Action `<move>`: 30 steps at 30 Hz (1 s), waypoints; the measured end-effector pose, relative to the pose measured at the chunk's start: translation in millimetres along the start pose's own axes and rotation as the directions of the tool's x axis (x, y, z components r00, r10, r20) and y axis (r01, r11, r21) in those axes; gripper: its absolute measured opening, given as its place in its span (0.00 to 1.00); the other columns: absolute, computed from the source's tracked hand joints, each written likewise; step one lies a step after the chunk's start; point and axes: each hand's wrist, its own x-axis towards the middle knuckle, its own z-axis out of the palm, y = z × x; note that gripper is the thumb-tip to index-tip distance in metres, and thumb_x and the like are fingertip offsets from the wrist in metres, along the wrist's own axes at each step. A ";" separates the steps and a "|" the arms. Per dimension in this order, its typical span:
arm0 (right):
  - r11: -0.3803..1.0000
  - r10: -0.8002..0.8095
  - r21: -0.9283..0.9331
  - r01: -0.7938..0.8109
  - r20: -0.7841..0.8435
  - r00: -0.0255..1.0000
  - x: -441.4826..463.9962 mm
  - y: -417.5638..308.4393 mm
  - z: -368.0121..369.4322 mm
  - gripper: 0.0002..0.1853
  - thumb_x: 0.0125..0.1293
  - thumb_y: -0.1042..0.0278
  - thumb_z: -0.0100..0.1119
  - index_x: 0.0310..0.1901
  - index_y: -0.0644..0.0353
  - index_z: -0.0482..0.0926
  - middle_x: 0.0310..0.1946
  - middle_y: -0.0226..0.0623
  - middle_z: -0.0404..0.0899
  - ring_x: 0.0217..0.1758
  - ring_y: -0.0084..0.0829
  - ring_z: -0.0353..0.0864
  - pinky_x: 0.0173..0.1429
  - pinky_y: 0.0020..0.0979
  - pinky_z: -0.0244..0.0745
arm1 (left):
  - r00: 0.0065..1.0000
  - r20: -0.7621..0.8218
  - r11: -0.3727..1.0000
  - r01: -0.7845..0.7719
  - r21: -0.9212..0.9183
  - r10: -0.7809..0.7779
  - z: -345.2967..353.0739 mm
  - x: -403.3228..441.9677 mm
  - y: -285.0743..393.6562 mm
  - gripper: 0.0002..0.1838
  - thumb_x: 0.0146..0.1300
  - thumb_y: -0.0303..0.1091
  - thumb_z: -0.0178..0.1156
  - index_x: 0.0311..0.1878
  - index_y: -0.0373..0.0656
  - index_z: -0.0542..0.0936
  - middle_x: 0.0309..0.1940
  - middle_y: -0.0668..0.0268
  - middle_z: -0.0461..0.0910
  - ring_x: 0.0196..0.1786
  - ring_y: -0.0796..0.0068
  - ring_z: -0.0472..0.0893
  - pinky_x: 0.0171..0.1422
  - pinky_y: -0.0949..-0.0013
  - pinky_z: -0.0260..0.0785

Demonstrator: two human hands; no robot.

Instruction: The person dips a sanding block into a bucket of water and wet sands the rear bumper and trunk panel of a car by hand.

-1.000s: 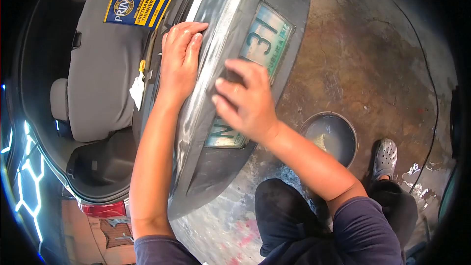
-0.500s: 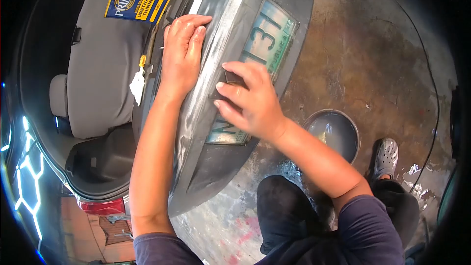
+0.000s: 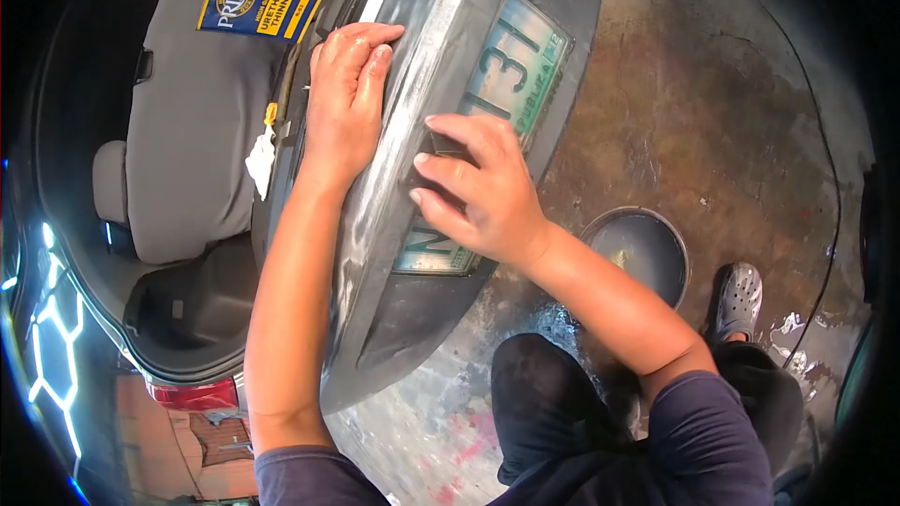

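Observation:
A grey car rear panel runs diagonally through the middle, with bare, shiny streaks along its upper edge. My left hand rests on that edge, its fingers bent over the panel and close together. Beside it, lower on the panel, my right hand presses with curled fingertips. Between its thumb and fingers shows a small dark piece of sandpaper, mostly covered by the hand. The licence plate lies beneath and around my right hand, which hides its middle part.
A blue and yellow thinner can stands in the open car's rear, by the grey seat back. A crumpled white item is near the latch. On the floor are a bucket of water and a black cable.
Hardly anything differs. My right hand has shifted very slightly against the panel, while my left hand keeps its place on the edge.

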 end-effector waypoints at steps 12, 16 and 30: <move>0.993 -0.105 0.067 0.098 0.109 0.988 -15.5 -17.0 5.3 0.19 0.54 0.68 0.77 0.49 0.52 0.84 0.61 0.41 0.78 0.59 0.50 0.77 0.61 0.50 0.72 | 1.000 0.014 1.000 0.020 -0.010 -0.020 -0.2 2.9 -1.6 0.12 0.78 0.31 0.58 0.57 0.43 0.86 0.55 0.59 0.84 0.60 0.58 0.79 0.69 0.58 0.66; 0.997 -0.003 -0.074 -0.002 -0.072 0.997 0.0 -2.6 6.3 0.18 0.54 0.67 0.77 0.47 0.50 0.85 0.62 0.38 0.78 0.58 0.47 0.77 0.61 0.48 0.73 | 1.000 0.010 1.000 0.018 0.002 -0.018 -1.0 0.0 -1.0 0.12 0.78 0.32 0.57 0.57 0.43 0.86 0.56 0.60 0.84 0.60 0.59 0.78 0.69 0.58 0.66; 0.996 0.007 -0.093 -0.012 -0.052 0.999 -6.3 -9.1 4.7 0.20 0.55 0.67 0.78 0.50 0.53 0.84 0.61 0.41 0.77 0.59 0.51 0.75 0.61 0.50 0.73 | 1.000 -0.010 1.000 0.011 0.024 -0.011 0.0 0.6 0.7 0.11 0.78 0.31 0.58 0.56 0.43 0.86 0.54 0.60 0.84 0.60 0.58 0.79 0.69 0.58 0.67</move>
